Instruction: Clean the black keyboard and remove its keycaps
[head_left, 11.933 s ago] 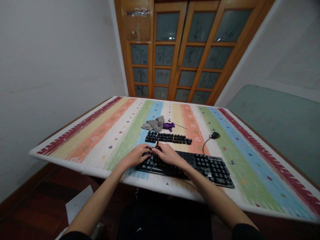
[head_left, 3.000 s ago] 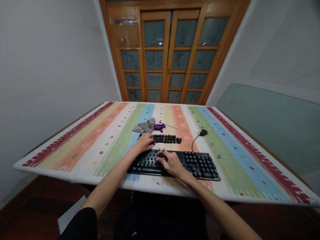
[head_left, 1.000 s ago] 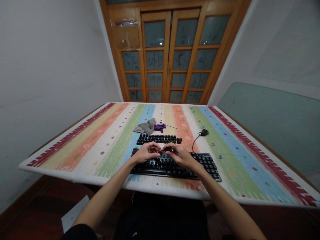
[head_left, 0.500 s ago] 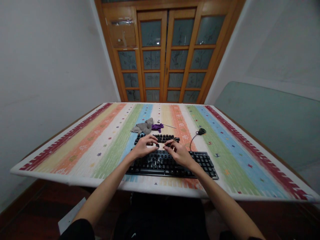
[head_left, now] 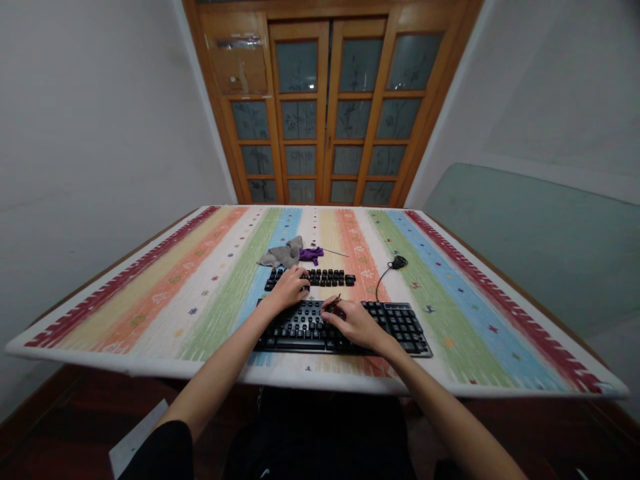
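A black keyboard (head_left: 400,325) lies near the front edge of a striped tablecloth (head_left: 210,293). Behind it sit rows of loose black keycaps (head_left: 330,277). My left hand (head_left: 289,289) reaches over the keyboard's back edge to the left end of those keycaps, with its fingers curled down; what they pinch is hidden. My right hand (head_left: 353,321) rests on the middle of the keyboard. It is closed on a thin dark tool (head_left: 337,301) that sticks up from its fingers.
A grey cloth (head_left: 281,255), a purple cloth (head_left: 311,253) and a thin stick (head_left: 336,252) lie behind the keycaps. The keyboard cable runs to a coiled black plug (head_left: 398,263). Wooden glazed doors stand beyond the table. A greenish panel leans at the right.
Half a second ago both hands met above the keyboard's back edge. Since then my left hand has gone forward to the keycap rows, and my right hand has dropped back onto the keyboard.
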### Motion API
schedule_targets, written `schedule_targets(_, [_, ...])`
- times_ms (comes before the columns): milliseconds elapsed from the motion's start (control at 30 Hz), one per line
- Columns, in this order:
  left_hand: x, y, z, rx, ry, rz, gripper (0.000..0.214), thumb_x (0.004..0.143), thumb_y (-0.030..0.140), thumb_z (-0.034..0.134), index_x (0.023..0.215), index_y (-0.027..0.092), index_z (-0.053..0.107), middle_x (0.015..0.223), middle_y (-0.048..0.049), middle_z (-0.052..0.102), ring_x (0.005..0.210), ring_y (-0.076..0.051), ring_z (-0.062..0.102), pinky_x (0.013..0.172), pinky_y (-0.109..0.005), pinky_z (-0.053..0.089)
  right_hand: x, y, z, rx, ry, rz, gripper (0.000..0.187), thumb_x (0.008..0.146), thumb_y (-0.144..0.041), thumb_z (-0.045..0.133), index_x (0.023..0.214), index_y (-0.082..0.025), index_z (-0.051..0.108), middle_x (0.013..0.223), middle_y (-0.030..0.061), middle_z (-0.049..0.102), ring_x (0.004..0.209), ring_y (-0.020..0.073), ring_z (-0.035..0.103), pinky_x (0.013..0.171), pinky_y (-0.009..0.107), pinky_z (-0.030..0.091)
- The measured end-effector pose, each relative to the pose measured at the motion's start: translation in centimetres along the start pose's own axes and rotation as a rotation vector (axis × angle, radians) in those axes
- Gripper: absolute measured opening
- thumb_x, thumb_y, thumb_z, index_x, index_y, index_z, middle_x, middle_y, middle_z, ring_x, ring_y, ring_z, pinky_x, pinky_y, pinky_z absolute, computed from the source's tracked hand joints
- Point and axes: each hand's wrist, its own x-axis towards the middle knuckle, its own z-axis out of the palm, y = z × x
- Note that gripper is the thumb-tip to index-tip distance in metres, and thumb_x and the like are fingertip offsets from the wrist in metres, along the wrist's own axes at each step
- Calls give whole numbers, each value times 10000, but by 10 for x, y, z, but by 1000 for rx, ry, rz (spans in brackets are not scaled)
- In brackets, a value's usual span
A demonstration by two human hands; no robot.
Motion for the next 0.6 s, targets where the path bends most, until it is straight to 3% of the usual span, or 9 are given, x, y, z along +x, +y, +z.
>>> schedule_targets(300, [-2,-4,0,57,-30,2,127,828,189,618,887,182,730,1097,-95,586,1012,-255,495,876,-403,437,-2,4,18,31,28,13,115,899,-260,588,948,-187,661,819,21,702,675,159,624,677,257,452])
schedule_targets(600, [-4,-4,0,74,-34,-7,143,823,198,645,942,168,718,1092,-97,599,1009,-255,502,877,-403,443,2,0,27,-5,62,16,74,867,-198,625,934,-187,654,771,19,707,687,171,651,676,249,453])
